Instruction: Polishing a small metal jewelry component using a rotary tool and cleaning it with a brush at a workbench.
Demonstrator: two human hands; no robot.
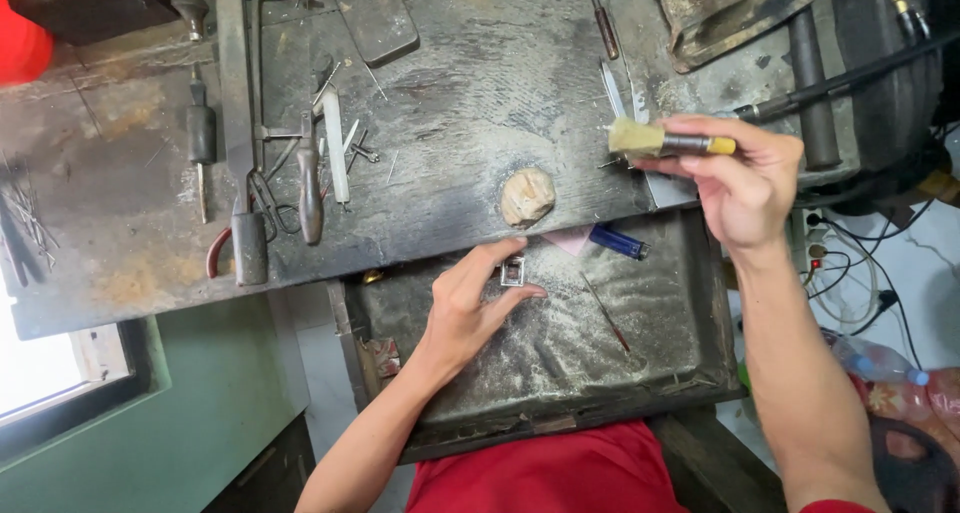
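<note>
Metal frame (512,271) in left hand (468,308); right hand (745,178) holds brush (668,142).

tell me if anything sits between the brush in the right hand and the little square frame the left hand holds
Nothing visible does. The brush in the right hand is above the bench; the small square frame is pinched in the left hand. The blue lighter lies below that line.

Single head cam, worn by the person, looking steeply down, close over the bench (480,93) and the tray (660,363) at their lap.
</note>
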